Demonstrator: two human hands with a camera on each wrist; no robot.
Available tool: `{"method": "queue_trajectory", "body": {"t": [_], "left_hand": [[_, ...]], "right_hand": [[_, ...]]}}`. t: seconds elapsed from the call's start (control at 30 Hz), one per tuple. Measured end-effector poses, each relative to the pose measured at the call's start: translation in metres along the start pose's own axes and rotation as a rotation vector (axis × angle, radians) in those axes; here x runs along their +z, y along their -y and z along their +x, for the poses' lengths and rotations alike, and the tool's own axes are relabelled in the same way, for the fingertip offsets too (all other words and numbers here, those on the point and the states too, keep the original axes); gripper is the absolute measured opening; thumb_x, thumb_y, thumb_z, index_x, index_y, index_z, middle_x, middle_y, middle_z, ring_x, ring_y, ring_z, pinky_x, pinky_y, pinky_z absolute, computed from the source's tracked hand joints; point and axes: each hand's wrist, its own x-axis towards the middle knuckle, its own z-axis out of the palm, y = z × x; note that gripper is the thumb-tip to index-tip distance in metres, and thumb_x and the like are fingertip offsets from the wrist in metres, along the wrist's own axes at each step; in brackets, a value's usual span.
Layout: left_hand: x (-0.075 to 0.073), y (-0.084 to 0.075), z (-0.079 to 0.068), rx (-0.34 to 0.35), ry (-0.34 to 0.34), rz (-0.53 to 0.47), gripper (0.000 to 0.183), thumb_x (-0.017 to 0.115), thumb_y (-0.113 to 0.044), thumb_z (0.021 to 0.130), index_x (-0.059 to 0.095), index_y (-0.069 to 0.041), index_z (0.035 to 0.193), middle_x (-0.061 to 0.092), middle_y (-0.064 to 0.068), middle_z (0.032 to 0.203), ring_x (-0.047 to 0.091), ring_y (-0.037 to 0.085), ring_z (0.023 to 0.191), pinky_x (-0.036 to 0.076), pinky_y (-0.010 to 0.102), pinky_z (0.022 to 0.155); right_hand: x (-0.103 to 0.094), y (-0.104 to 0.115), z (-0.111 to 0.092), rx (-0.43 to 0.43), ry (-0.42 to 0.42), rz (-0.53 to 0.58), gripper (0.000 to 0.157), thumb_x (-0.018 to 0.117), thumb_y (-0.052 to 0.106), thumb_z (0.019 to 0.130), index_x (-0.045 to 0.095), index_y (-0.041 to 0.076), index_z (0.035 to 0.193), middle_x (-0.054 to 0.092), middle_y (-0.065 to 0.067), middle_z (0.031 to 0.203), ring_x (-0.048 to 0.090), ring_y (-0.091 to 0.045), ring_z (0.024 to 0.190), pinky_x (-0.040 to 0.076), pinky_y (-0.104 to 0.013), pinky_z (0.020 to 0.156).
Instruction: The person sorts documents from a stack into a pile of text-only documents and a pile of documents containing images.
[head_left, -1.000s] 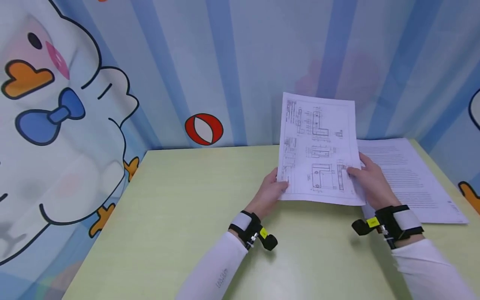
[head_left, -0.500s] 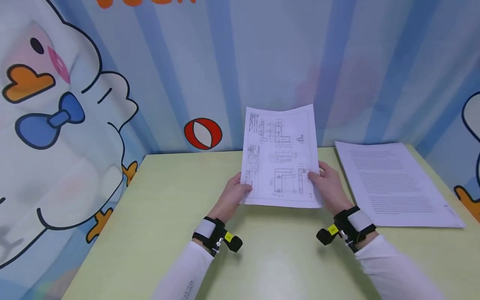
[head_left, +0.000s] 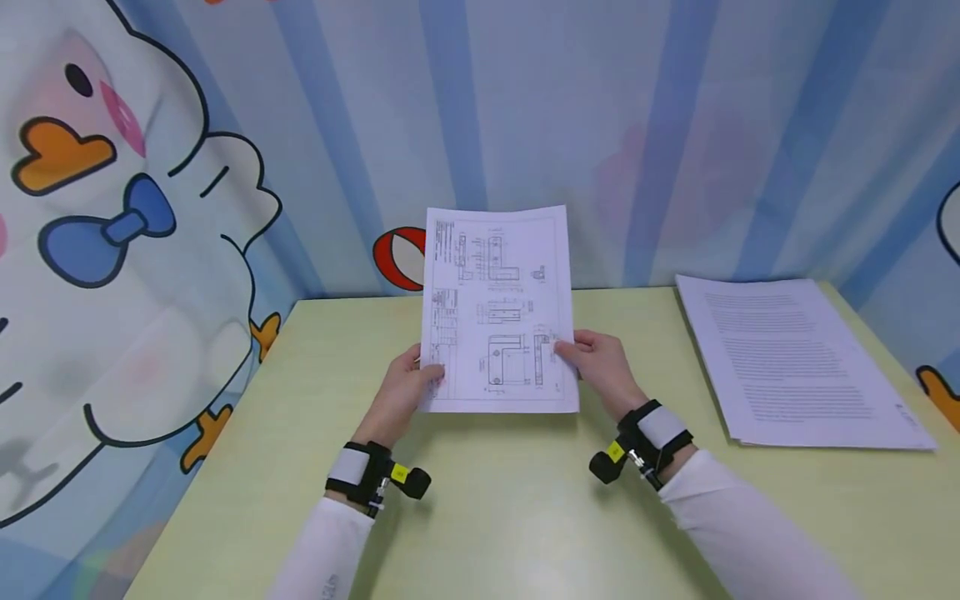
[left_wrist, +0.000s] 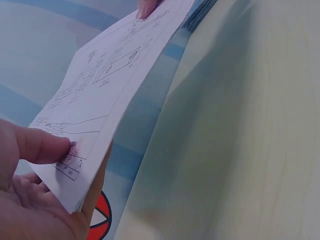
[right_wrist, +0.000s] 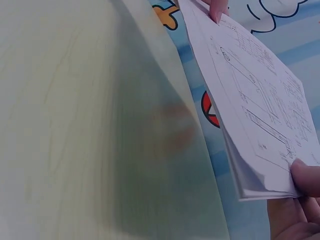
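A thin stack of paper sheets, its top page printed with a technical drawing, is held tilted up above the table. My left hand grips its lower left edge, thumb on the printed face and fingers behind. On the opposite edge my right hand pinches the sheets the same way. In the right wrist view several layers show at the corner of the paper sheets, near the right thumb. The left wrist view shows the left thumb pressing on a small printed table at the corner of the paper sheets.
A second stack of paper, printed with lines of text, lies at the right of the pale yellow table. Behind the table hangs a blue striped cloth with cartoon prints.
Both hands have carried the paper sheets leftward, from overlapping the text-printed stack to the middle of the table. That stack now shows whole and stays in place.
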Motion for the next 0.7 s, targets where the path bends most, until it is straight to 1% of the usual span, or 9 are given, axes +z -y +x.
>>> {"method": "queue_trajectory", "body": {"t": [0.17,0.33,0.43,0.57,0.7], "left_hand": [[-0.020,0.006,0.002,-0.012,-0.050,0.071,0.041,0.048,-0.017,0.095,0.044,-0.014,0.136,0.059,0.009,0.120,0.055,0.026,0.100,0.042,0.032,0.084],[-0.041,0.018,0.004,-0.032,-0.069,0.133,0.041,0.045,-0.014,0.095,0.044,-0.009,0.136,0.057,0.012,0.122,0.051,0.027,0.102,0.039,0.034,0.086],[-0.054,0.025,0.006,-0.056,-0.090,0.182,0.044,0.046,-0.016,0.094,0.040,-0.006,0.137,0.054,0.015,0.125,0.050,0.028,0.105,0.040,0.038,0.091],[-0.068,0.031,0.008,-0.090,-0.116,0.285,0.048,0.045,-0.018,0.095,0.034,-0.001,0.139,0.050,0.019,0.128,0.048,0.030,0.108,0.041,0.045,0.097],[-0.078,0.034,0.008,-0.100,-0.143,0.375,0.046,0.038,-0.013,0.096,0.033,0.004,0.138,0.049,0.022,0.126,0.048,0.030,0.106,0.042,0.045,0.093]], "right_hand": [[0.023,0.004,0.004,0.007,0.055,0.032,0.035,0.049,0.018,0.095,0.055,0.006,0.128,0.066,-0.014,0.114,0.063,-0.020,0.092,0.052,-0.025,0.074],[0.046,0.005,0.008,0.015,0.085,0.046,0.035,0.050,0.015,0.095,0.056,0.006,0.128,0.068,-0.014,0.113,0.064,-0.018,0.090,0.052,-0.024,0.072],[0.060,0.005,0.010,0.021,0.068,0.052,0.032,0.055,0.015,0.092,0.060,0.005,0.122,0.070,-0.014,0.107,0.065,-0.018,0.086,0.053,-0.026,0.070],[0.078,0.005,0.012,0.042,0.026,0.011,0.030,0.061,0.015,0.088,0.065,0.003,0.115,0.071,-0.013,0.101,0.065,-0.017,0.078,0.054,-0.030,0.069],[0.096,0.003,0.014,0.048,0.013,-0.051,0.030,0.065,0.015,0.086,0.067,0.001,0.112,0.072,-0.014,0.098,0.063,-0.014,0.071,0.054,-0.028,0.062]]}}
